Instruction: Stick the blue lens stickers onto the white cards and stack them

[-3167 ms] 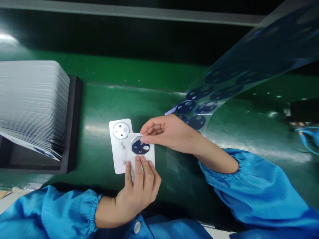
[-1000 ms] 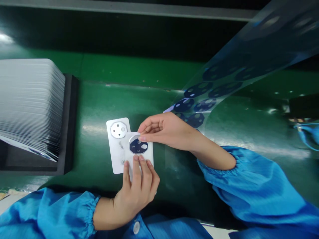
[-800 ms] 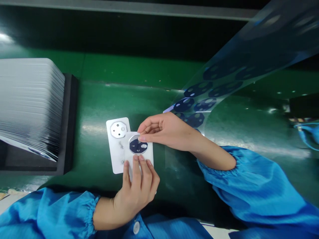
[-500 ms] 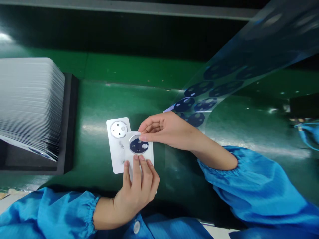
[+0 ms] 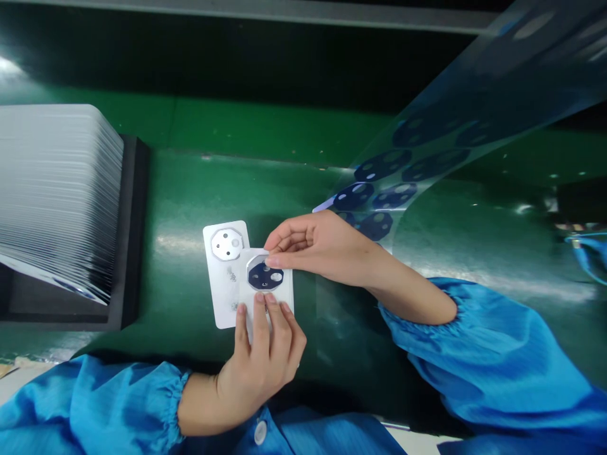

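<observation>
On the green tabletop, the left-hand grip clamps the lower edge of a thin, light white card bearing a dark blue octagonal film, the right-hand grip pinching its upper corner; it looks flimsy, best held by the edges.

Two hands are mine, my left hand and my right hand. Two white cards carry one silver octagon and one dark octagon. Beside those cards: one card stack and one clear film bearing at least eight blue octagons.
</observation>
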Demonstrator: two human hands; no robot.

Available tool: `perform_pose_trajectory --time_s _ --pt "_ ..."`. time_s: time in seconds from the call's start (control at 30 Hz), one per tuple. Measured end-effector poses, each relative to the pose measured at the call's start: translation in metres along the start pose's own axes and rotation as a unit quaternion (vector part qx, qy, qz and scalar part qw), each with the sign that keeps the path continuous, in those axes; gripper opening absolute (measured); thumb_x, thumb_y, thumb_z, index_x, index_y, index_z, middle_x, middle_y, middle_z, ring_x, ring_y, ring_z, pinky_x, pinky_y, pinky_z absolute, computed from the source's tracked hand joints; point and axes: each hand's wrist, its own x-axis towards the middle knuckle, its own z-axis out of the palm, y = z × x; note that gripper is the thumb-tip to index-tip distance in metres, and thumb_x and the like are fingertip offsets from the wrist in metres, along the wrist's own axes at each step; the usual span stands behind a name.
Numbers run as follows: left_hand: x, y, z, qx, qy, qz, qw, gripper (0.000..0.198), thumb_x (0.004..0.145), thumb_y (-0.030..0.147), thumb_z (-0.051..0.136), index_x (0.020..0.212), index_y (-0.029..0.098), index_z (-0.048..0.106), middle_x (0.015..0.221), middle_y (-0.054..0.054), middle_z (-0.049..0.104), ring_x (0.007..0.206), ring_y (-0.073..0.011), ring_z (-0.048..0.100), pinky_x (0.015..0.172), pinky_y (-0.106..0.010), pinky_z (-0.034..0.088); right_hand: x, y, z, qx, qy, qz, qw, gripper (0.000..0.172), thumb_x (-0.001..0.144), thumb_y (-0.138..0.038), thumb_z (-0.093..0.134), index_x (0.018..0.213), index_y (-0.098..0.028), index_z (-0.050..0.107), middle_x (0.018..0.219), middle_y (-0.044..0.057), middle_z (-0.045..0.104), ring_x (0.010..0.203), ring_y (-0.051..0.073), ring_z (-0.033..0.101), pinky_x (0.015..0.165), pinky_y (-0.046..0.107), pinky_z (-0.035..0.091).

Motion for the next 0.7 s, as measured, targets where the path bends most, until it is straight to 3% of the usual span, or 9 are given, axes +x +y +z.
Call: perform_pose_trajectory --time_s 0.7 --pt "0.0001 -0.0002 0.0001 -0.003 -0.003 0.005 1.0 0.031 0.088 0.016 0.072 0.117 0.004 0.069 0.121 -0.024 0.069 0.109 -0.0402 0.07 0.082 -0.047 0.066 -0.0006 0.0035 0.0012 -0.009 0.015 -0.004 1.0 0.019 0.075 -0.029 0.084 0.088 -0.018 0.074 0.082 0.003 0.075 0.079 0.018 0.072 0.071 0.029 0.059"
